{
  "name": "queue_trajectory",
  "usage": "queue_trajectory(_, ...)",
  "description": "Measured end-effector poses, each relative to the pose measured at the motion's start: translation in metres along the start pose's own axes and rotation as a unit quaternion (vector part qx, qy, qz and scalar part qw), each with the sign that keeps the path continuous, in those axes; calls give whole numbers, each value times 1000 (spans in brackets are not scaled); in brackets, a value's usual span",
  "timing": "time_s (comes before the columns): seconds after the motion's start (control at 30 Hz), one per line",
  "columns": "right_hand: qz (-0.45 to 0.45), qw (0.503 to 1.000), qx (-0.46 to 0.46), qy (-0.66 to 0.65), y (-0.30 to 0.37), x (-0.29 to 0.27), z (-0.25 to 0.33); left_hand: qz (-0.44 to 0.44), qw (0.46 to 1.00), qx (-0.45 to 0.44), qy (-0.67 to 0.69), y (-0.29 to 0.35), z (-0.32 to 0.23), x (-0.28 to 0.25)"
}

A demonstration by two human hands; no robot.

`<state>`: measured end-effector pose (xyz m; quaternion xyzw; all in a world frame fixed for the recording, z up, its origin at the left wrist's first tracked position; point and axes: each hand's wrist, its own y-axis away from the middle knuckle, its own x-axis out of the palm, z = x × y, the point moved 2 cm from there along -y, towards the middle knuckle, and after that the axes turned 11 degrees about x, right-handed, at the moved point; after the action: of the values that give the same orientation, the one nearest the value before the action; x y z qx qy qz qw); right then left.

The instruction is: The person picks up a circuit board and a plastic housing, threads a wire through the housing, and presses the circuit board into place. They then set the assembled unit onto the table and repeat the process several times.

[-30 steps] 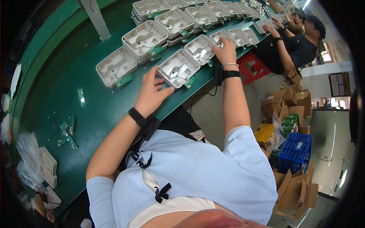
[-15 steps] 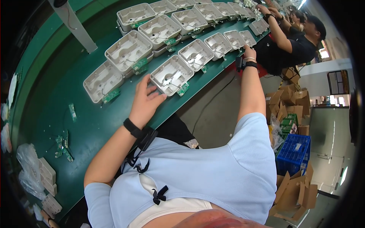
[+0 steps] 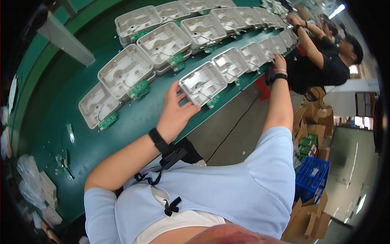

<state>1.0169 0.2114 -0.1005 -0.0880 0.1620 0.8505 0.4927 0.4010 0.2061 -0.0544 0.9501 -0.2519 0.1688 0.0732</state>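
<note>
A row of white plastic housings, open side up, lies along the near edge of the green workbench. My left hand grips the end of the nearest housing, thumb at its near corner and fingers at the far one. Further right, my arm is stretched out and my right hand holds the side of a housing near the row's far end; its fingertips are partly hidden. A small green circuit board hangs by wires from the nearest housing's side.
Behind stand more rows of stacked housings with wired boards. Loose circuit boards and a clear plastic bag lie at left. A metal post rises from the bench. A co-worker is at the far right, near cardboard boxes and a blue crate.
Both hands have moved right and the row of housings has slid along the bench toward the co-worker. The gap before the farther housings has closed. The view has shifted a little.
</note>
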Motion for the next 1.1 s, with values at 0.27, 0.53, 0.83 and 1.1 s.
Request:
queue_trajectory(0.27,2,966,-214,142,90,-16,32,91,996,-11,13,2,-13,-4)
queue_trajectory(0.53,48,986,-148,-65,262,-5,71,116,959,111,-234,169,-161,-167)
queue_trajectory(0.83,268,918,-289,50,477,98,159,-348,570,-38,-743,353,-194,-380)
queue_trajectory(1.1,641,641,-376,191,699,323,177,-425,489,-149,-747,376,-209,-474)
